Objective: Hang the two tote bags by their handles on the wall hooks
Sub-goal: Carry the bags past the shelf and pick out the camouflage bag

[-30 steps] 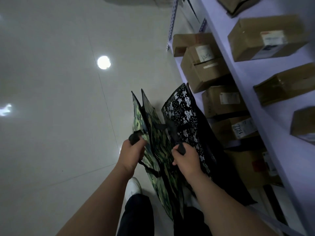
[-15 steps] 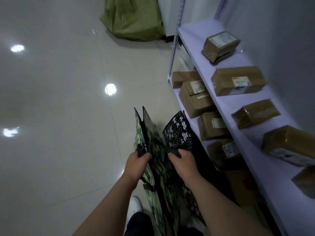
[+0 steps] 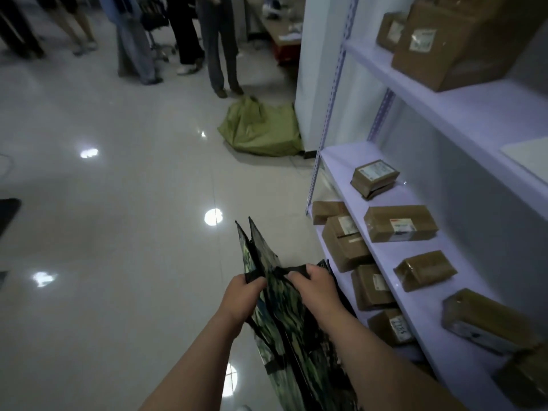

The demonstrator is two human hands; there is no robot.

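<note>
Hanging below both hands' grip: camouflage tote bag [image 3: 284, 318]

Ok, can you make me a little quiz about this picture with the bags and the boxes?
1. True or false: both hands grip the black handles of the camouflage tote bag.
2. What lies on the floor by the white pillar? A) a green sack B) a red bucket C) a ladder
3. Fill in: the brown boxes sit on pale purple ____.

Key:
1. True: the left hand and right hand each hold a handle.
2. A, the green sack.
3. Shelves, holding boxes like this one. No wall hooks show yet.
</note>
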